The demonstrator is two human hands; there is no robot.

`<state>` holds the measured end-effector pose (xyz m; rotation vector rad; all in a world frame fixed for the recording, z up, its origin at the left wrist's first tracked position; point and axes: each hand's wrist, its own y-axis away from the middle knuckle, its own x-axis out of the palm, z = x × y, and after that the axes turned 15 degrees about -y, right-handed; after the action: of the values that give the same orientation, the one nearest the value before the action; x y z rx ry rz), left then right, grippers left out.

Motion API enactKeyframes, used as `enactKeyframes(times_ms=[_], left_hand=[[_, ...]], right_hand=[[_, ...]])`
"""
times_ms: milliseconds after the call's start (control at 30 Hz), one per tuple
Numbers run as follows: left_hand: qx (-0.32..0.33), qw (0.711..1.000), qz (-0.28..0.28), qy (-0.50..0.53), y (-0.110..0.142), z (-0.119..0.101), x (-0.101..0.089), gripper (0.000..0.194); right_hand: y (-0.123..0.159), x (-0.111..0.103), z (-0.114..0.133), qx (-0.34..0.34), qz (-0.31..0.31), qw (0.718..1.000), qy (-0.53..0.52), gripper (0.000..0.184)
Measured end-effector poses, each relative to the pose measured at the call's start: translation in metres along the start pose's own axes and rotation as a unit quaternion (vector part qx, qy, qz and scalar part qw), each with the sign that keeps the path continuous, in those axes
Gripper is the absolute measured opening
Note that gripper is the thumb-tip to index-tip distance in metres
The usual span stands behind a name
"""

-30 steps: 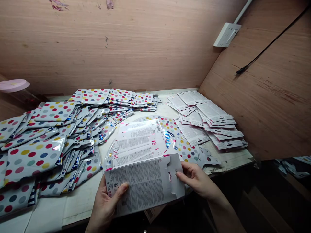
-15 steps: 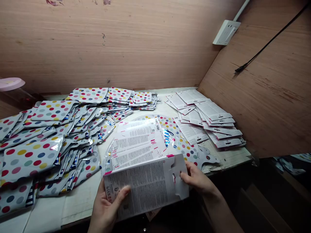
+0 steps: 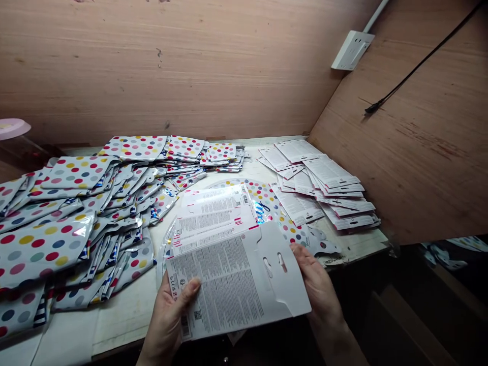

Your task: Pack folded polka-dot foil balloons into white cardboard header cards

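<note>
Polka-dot foil packets (image 3: 49,249) lie heaped on the white surface (image 3: 64,333). The left hand (image 3: 168,320) grasps a white printed cardboard header card (image 3: 236,279), thumb on top; the right hand (image 3: 318,290) cradles its right edge, above a round dotted foil balloon (image 3: 263,195). Stacked white cards (image 3: 320,183) lie rightmost.
</note>
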<state>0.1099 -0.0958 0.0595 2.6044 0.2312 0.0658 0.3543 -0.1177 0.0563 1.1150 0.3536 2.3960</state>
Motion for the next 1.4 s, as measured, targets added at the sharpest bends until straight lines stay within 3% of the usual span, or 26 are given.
enactKeyframes(times_ms=[67,133,200,267,333,367,400,433,500,567,667,733,800,867,933,1000,1033,1100,1167,1233,1300,1400], left_hand=[[-0.001,1.000,-0.002,0.001,-0.002,0.000,-0.002,0.084],[-0.002,1.000,-0.006,-0.006,-0.004,-0.001,-0.007,0.085],[-0.002,1.000,-0.008,-0.017,-0.006,-0.002,-0.012,0.087],[-0.001,1.000,-0.004,-0.026,-0.007,-0.003,-0.015,0.088],[-0.002,0.999,0.004,-0.033,-0.008,-0.004,-0.017,0.088],[-0.003,0.999,0.008,-0.036,-0.007,-0.004,-0.016,0.087],[-0.002,0.999,0.014,-0.040,-0.007,-0.004,-0.015,0.087],[-0.002,0.999,0.019,-0.044,-0.006,-0.005,-0.014,0.086],[-0.001,0.998,0.033,-0.050,-0.004,-0.006,-0.008,0.085],[0.004,0.997,0.056,-0.056,-0.002,-0.006,-0.001,0.084],[0.013,0.994,0.090,-0.067,-0.005,-0.005,0.010,0.084],[0.036,0.993,0.102,-0.055,-0.010,-0.001,0.013,0.085],[0.101,0.989,0.102,-0.036,-0.015,0.005,0.012,0.088],[0.185,0.978,0.085,-0.056,-0.018,0.014,0.006,0.082],[0.246,0.958,0.052,-0.139,-0.020,0.023,0.000,0.065],[0.308,0.915,0.033,-0.258,-0.022,0.033,-0.004,0.046],[0.354,0.879,0.029,-0.318,-0.025,0.038,-0.005,0.040],[0.476,0.769,0.040,-0.425,-0.031,0.051,-0.003,0.039],[0.588,0.635,0.064,-0.497,-0.039,0.065,0.004,0.053],[0.638,0.535,0.061,-0.550,-0.045,0.082,0.013,0.067],[0.634,0.492,0.031,-0.596,-0.047,0.096,0.022,0.071],[0.610,0.467,0.003,-0.640,-0.045,0.108,0.030,0.083]], right_hand=[[-0.001,-0.020,0.020,-0.047,-0.004,0.996,0.076,0.031],[0.002,-0.051,0.044,-0.023,0.017,0.970,0.240,0.031],[0.007,-0.086,0.062,0.041,0.019,0.909,0.413,0.033],[0.008,-0.114,0.071,0.086,-0.024,0.832,0.548,0.037],[0.006,-0.128,0.073,0.086,-0.075,0.767,0.631,0.037],[0.004,-0.129,0.072,0.068,-0.087,0.753,0.649,0.036],[0.001,-0.125,0.071,0.039,-0.084,0.759,0.645,0.034],[-0.001,-0.117,0.068,0.005,-0.070,0.784,0.617,0.032],[-0.002,-0.095,0.061,-0.034,-0.009,0.866,0.499,0.036],[0.001,-0.070,0.047,-0.001,0.090,0.936,0.341,0.052],[0.004,-0.041,0.023,0.110,0.187,0.961,0.173,0.070],[-0.002,-0.033,0.016,0.135,0.153,0.971,0.127,0.060],[-0.018,-0.030,0.021,0.101,0.072,0.987,0.100,0.053],[-0.044,-0.027,0.032,-0.014,-0.009,0.997,0.080,0.055],[-0.077,-0.020,0.040,-0.169,-0.069,0.980,0.080,0.057],[-0.110,-0.008,0.036,-0.272,-0.092,0.952,0.109,0.058],[-0.126,-0.001,0.030,-0.292,-0.093,0.943,0.132,0.058],[-0.150,0.011,0.014,-0.295,-0.079,0.934,0.184,0.055],[-0.162,0.016,0.001,-0.279,-0.050,0.924,0.257,0.051],[-0.162,0.012,-0.001,-0.251,-0.021,0.899,0.358,0.047],[-0.155,-0.002,0.007,-0.230,-0.009,0.854,0.467,0.044],[-0.147,-0.028,0.028,-0.226,-0.020,0.758,0.611,0.044]])
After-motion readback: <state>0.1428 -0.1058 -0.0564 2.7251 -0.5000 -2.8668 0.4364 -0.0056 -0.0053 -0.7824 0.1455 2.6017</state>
